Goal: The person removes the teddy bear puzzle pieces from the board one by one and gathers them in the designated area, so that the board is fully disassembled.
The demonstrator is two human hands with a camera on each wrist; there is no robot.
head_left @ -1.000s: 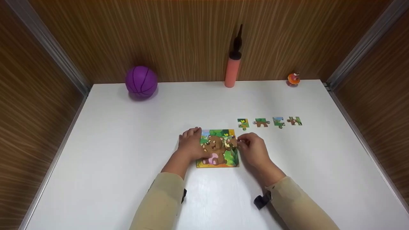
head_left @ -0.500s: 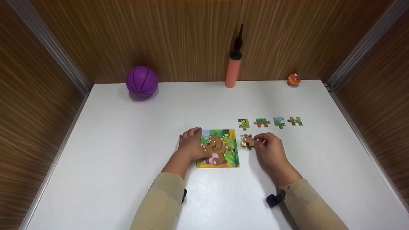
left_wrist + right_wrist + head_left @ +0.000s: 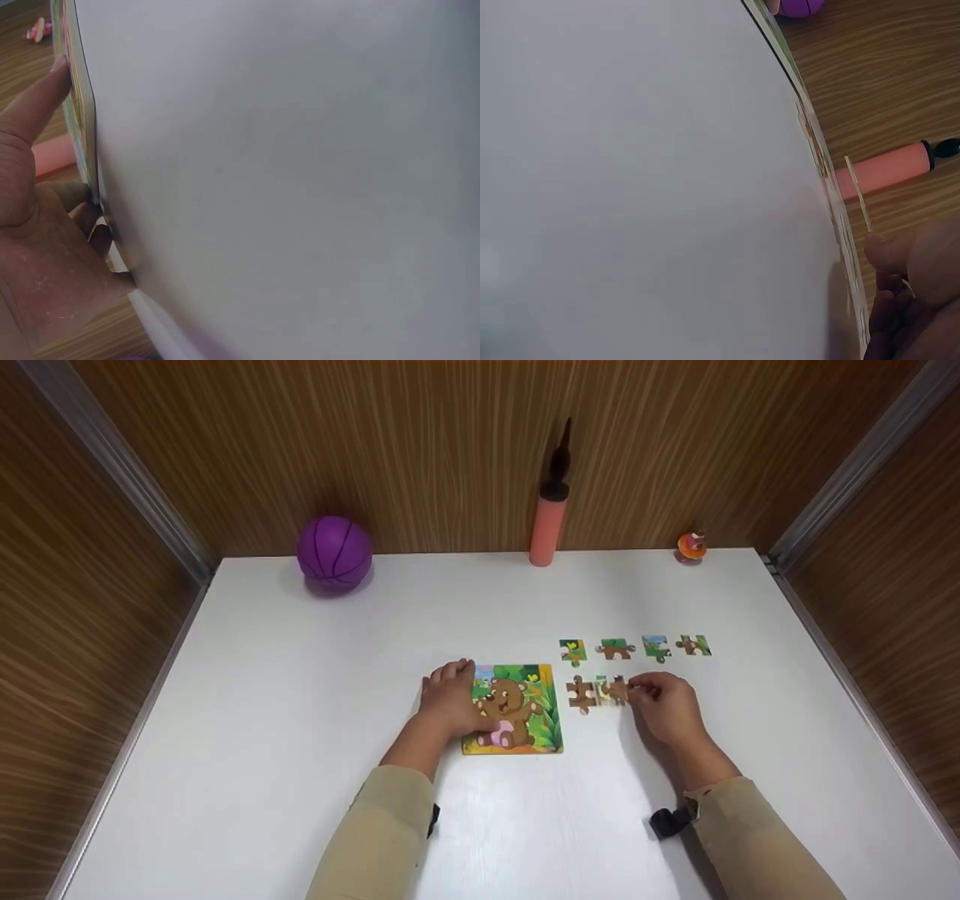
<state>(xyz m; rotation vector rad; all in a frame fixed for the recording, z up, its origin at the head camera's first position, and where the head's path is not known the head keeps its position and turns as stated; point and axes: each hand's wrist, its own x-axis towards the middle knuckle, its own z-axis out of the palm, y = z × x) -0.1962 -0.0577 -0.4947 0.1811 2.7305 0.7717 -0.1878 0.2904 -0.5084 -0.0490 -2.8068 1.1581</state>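
Note:
My left hand rests on the left side of a square bear puzzle board, its thumb lying across the picture. The left wrist view shows the thumb on the board's face and the other fingers at its edge. To the right, my right hand pinches a jigsaw piece with brown and green print, slightly blurred. Seen edge-on in the right wrist view, the held jigsaw piece sticks up from the thumb tip, above the tabletop. Between board and held piece lies a brown jigsaw piece.
Several loose jigsaw pieces lie in a row behind the right hand. Along the back wall stand a purple ball, a pink hand pump and a small orange figurine. Wood-grain walls border the white table.
My right hand has moved right, carrying the jigsaw piece from over the board's right side past the brown piece, which is now uncovered. My left hand stays on the board.

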